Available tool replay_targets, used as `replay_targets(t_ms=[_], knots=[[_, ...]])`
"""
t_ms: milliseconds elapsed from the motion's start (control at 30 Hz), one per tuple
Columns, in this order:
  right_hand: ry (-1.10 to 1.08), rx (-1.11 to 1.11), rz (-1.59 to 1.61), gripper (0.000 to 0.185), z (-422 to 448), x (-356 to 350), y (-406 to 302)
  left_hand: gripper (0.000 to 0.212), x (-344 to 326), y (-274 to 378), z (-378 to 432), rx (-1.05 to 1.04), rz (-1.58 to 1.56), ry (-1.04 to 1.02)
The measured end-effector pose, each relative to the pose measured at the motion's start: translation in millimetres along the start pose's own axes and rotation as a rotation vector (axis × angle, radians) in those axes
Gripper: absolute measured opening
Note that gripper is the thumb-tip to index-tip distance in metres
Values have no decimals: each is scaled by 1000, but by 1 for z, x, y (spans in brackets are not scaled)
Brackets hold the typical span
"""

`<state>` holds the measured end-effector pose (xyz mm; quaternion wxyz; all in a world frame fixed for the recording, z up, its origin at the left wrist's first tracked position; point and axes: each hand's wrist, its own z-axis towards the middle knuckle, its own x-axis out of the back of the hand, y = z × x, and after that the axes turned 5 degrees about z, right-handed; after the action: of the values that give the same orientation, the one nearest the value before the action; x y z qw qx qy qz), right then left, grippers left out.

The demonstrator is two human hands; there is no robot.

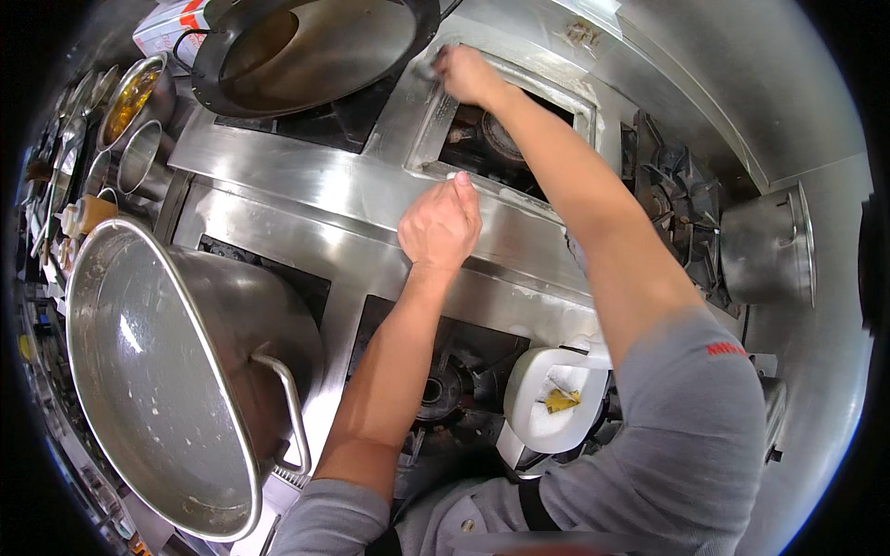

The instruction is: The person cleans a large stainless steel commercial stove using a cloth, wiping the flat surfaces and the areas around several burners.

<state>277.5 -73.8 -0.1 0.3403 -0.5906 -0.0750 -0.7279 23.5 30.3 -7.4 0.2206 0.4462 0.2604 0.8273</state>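
My right hand (pixel 464 75) is stretched to the far left corner of the square burner opening (pixel 584 125) in the stainless steel stove top. Its fingers are closed on a small dark scrubbing pad (pixel 432 64), blurred, pressed to the steel beside the wok. Suds lie along the opening's rim. My left hand (pixel 441 221) is a fist at the near edge of that opening, thumb up; whether something is inside it cannot be seen. Below on the right, a cut white plastic jug (pixel 518 396) holds white suds and a yellow piece (pixel 560 400).
A large steel stockpot (pixel 285 313) with cloudy liquid stands at left. A dark wok (pixel 208 76) with liquid sits at the back left, near steel bowls (pixel 167 90). Cast-iron burner grates (pixel 671 187) and another steel pot (pixel 761 247) are at right.
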Motion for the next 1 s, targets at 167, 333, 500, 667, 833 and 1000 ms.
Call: replay_targets(t_ms=[167, 333, 500, 667, 833, 1000], knots=[[-103, -81, -21, 19, 1, -11, -12, 46, -7, -8, -2, -16, -2, -12], [-23, 125, 118, 30, -34, -11, -59, 45, 2, -14, -7, -18, -21, 20], [8, 162, 64, 32, -45, -19, -63, 44, -10, -16, -12, -44, -104, 91], [-74, 328, 271, 19, -86, -13, -119, 44, -17, -30, -16, -82, -292, 225], [-352, 44, 345, 10, -140, 27, -107, 46, -20, -29, -13, 16, -272, 253], [-162, 33, 200, 22, -232, 69, -94, 46, -15, -16, -12, 49, -101, 197]])
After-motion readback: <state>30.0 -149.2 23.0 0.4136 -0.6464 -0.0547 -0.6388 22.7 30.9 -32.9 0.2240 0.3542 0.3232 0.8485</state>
